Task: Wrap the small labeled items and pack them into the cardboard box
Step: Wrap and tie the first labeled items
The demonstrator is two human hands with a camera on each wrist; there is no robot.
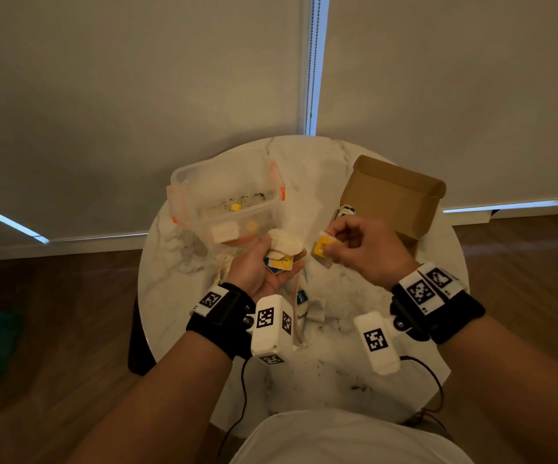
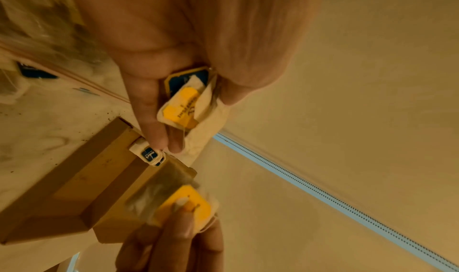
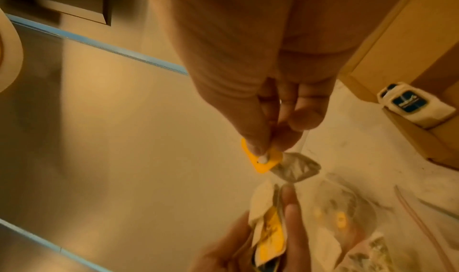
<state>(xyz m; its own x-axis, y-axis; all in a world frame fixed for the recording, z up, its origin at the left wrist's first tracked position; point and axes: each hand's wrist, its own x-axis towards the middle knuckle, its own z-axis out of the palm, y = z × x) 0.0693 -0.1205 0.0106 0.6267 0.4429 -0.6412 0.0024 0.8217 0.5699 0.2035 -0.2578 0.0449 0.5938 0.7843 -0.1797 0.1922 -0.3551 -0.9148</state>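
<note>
- The right hand (image 1: 361, 244), just right of centre in the head view, pinches a small tea bag with a yellow tag (image 1: 323, 246) between thumb and curled fingers. The square tag faces left toward the other hand. In the right wrist view the tag (image 3: 261, 163) sits at the fingertips (image 3: 257, 148) and the greyish bag hangs off it toward the lower right, so the long axis runs diagonally.
- The left hand (image 1: 264, 272), palm up at the centre of the head view, holds a bundle of tea bags (image 1: 282, 256) with its fingers curled round them. In the left wrist view the nearest one (image 2: 183, 105) shows a yellow label with dark print inside a pale paper wrap, with a blue-labelled one tucked behind it. The bundle's long axis runs along the fingers.
- The two held items are near each other but apart, above the tabletop (image 1: 337, 356), a round white marble surface with dark crumbs scattered on it.
- The cardboard box (image 1: 394, 202) stands open at the upper right of the tabletop, lid tilted back. One wrapped item with a blue label (image 1: 346, 212) lies at its near left corner.
- A clear plastic container (image 1: 227, 199) with orange clips sits at the upper left of the tabletop. It holds a few pale and yellow pieces.
- More loose bags (image 1: 304, 303) lie on the tabletop below the left hand, some with blue labels.
</note>
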